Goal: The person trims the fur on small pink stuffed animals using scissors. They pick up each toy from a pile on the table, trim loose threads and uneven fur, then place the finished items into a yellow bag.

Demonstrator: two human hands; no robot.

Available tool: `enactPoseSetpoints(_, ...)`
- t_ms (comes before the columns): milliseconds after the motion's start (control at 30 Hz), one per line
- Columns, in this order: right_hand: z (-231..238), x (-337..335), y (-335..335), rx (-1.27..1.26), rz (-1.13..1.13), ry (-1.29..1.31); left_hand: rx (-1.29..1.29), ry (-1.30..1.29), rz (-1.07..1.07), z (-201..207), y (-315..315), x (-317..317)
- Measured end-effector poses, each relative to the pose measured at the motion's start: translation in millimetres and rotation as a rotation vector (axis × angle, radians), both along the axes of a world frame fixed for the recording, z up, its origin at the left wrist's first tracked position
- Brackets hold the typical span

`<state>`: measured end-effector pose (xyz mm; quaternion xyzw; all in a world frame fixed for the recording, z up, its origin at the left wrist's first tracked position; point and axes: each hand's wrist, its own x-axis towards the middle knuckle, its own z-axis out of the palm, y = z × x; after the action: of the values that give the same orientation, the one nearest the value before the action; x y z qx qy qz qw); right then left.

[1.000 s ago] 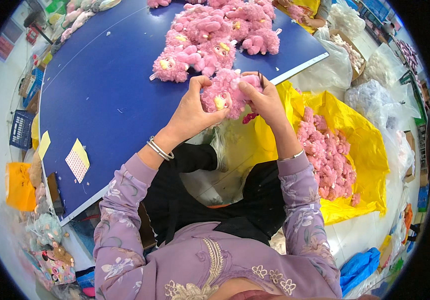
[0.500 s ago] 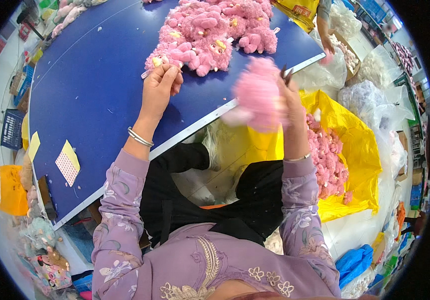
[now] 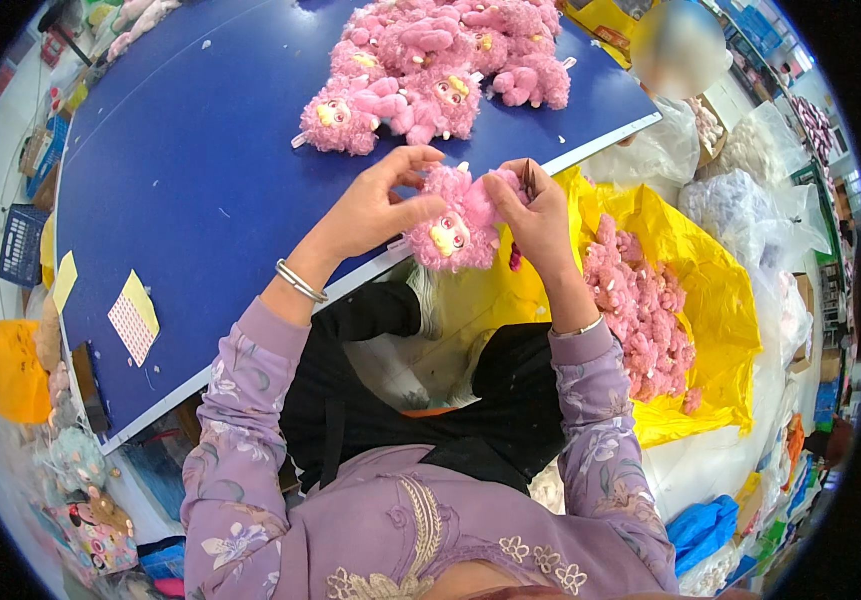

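Note:
A pink curly plush toy (image 3: 453,262) with a pale yellow patch on its face is held between my hands over the table's near edge. My left hand (image 3: 378,208) has thumb and fingers closed about the side of its head. My right hand (image 3: 542,222) grips the toy's body from the other side. Also in my right hand is a small dark pointed tool (image 3: 529,180), its kind mostly hidden by the fingers. Just beyond my hands, a pile of similar pink plush toys (image 3: 415,45) lies on the blue table (image 3: 210,140).
To the right, a wide yellow bag (image 3: 715,310) holds many small pink plush pieces (image 3: 640,310). A sheet of small stickers (image 3: 134,325) lies on the table's left part. Clear plastic bags (image 3: 750,200) stand farther right. A blue crate (image 3: 22,245) is beyond the left edge.
The plush toy in my right hand has swung left and come to rest before me. My left hand has moved from the pile down onto it.

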<state>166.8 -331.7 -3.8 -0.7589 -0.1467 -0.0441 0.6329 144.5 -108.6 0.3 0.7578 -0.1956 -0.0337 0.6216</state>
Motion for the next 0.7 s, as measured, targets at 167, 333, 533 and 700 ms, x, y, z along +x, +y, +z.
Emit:
enactPoseSetpoints(167, -2.1, 0.0, 1.5, -0.029, -0.005, 0.002, 0.118, 0.052, -0.146, 6.5, -2.5, -5.3)
enactPoseSetpoints(333, 6.5, 9.8, -22.5, -0.029, -0.050, -0.062, -0.177, 0.070, -0.032, -4.5, 9.9, 9.8)
enactPoseSetpoints(533, 42.5, 26.8, -106.7, 0.981, 0.246, 0.031, 0.204, -0.387, 0.808, -4.1, 58.5, 50.5)
enactPoseSetpoints(700, 9.2, 21.1, -50.4, 0.383, 0.243, 0.283, 0.726, -0.432, 0.727, -26.2, 52.2, 58.0)
